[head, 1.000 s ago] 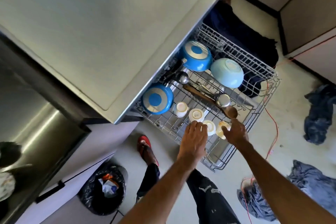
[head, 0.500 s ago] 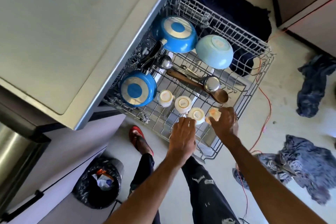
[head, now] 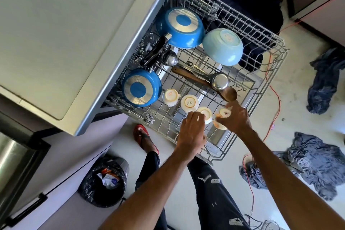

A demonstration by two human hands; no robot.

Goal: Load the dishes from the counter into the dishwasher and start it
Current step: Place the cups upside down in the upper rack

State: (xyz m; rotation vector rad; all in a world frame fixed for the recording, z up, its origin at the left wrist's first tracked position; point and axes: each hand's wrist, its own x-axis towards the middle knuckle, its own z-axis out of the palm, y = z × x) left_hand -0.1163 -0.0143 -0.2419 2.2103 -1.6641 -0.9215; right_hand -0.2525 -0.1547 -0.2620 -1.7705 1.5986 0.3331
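Currently the right hand (head: 236, 118) grips the end cup (head: 224, 113), held inverted at the near edge of the pulled-out dishwasher rack (head: 233, 18). The left hand (head: 192, 132) touches the neighbouring cup (head: 205, 113); whether it grasps cannot be determined. Risk: the cups knock and chip, or one tips between the tines, if released off-centre. The pale table (head: 74, 33) overhangs the rack at the left. Cloths (head: 321, 164) and a red cable (head: 278, 99) lie on the floor (head: 291, 73) beyond.

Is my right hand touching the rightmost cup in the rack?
Touching. The head view shows the right hand with its thumb and fingers curled round the upturned rightmost cup, with no gap between them.
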